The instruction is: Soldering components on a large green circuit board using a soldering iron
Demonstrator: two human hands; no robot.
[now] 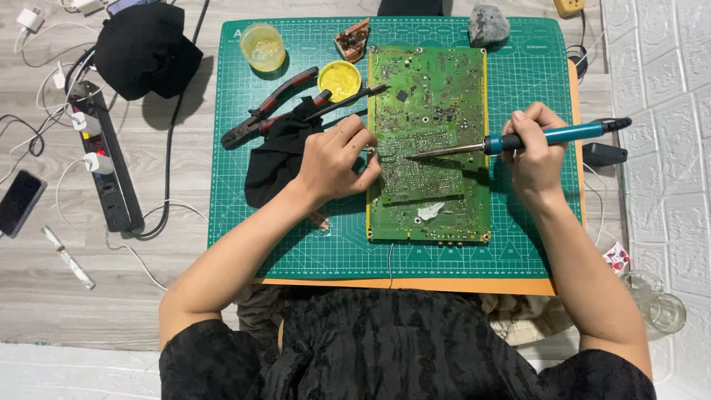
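- Board lay flat on the green mat, in front of the person.
- Left hand rested at the board's left edge, fingers pinched on something small; what, could not be told.
- Right hand gripped the iron, tip touching mid-board.
- Judged step: soldering a joint. Next move calls for a steady tip.
- Beyond: pliers, flux tin.

i see a bright, even picture, sharp almost everywhere. soft shadows fall to the right of the black cap and under my hands. the white floor near me glares a little.
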